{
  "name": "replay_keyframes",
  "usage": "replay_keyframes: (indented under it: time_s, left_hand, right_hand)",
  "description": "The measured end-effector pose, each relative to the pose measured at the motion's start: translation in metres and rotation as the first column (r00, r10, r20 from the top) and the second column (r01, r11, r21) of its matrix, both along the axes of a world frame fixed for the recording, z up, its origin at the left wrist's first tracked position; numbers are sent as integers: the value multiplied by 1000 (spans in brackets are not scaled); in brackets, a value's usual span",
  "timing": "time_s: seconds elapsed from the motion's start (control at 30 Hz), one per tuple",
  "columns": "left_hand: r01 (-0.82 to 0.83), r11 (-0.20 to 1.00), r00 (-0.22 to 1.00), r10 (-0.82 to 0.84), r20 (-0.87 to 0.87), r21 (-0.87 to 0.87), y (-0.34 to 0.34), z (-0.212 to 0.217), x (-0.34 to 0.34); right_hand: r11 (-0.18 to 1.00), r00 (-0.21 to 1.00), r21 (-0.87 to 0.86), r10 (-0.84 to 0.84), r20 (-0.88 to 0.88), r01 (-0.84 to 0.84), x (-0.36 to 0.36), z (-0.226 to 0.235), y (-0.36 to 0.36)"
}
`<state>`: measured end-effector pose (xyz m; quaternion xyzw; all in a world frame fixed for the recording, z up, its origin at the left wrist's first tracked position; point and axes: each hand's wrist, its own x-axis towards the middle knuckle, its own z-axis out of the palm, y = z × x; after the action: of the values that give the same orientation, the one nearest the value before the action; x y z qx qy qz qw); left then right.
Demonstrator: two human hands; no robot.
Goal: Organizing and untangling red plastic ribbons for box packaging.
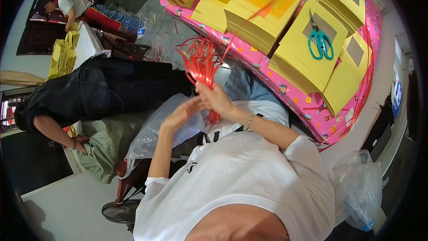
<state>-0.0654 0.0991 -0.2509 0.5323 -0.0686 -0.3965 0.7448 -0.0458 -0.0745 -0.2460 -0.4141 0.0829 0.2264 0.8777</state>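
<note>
In front of my waist, my right hand [216, 100] is closed around the middle of a bundle of red plastic strapping [201, 60]. The bundle's loops fan out above the fist, and a shorter tail hangs below it. My left hand [185, 111] lies close against the right one, its fingers stretched out. Whether those fingertips touch the strapping is hard to see. One loose red strand runs from near the bundle up over a stack of yellow card sheets [256, 27]. Teal-handled scissors [320, 42] rest on another yellow stack [307, 58] to the right.
A pink patterned cloth covers the table [296, 100], which bears several yellow stacks. Close at my left stands a person in black [111, 85], a hand on a green woven sack [104, 147]. Clear plastic sheeting [156, 129] hangs between us. Another person [73, 6] bends over a white table.
</note>
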Motion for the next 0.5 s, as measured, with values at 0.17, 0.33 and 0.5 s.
replay_keyframes:
  time_s: [0.17, 0.33, 0.5]
  left_hand:
    - [-8, 1000, 997, 8, -74, 2, -58, 43, 52]
    - [43, 980, 995, -60, 82, 194, -86, 77, 69]
    - [224, 972, 974, -225, -1, 71, -74, 74, 86]
  right_hand:
    - [915, 797, -311, -18, 604, 256, -32, -15, 9]
    - [827, 716, -428, 44, 697, 365, -21, -9, -13]
    - [975, 880, -191, -12, 475, 116, -21, 18, -24]
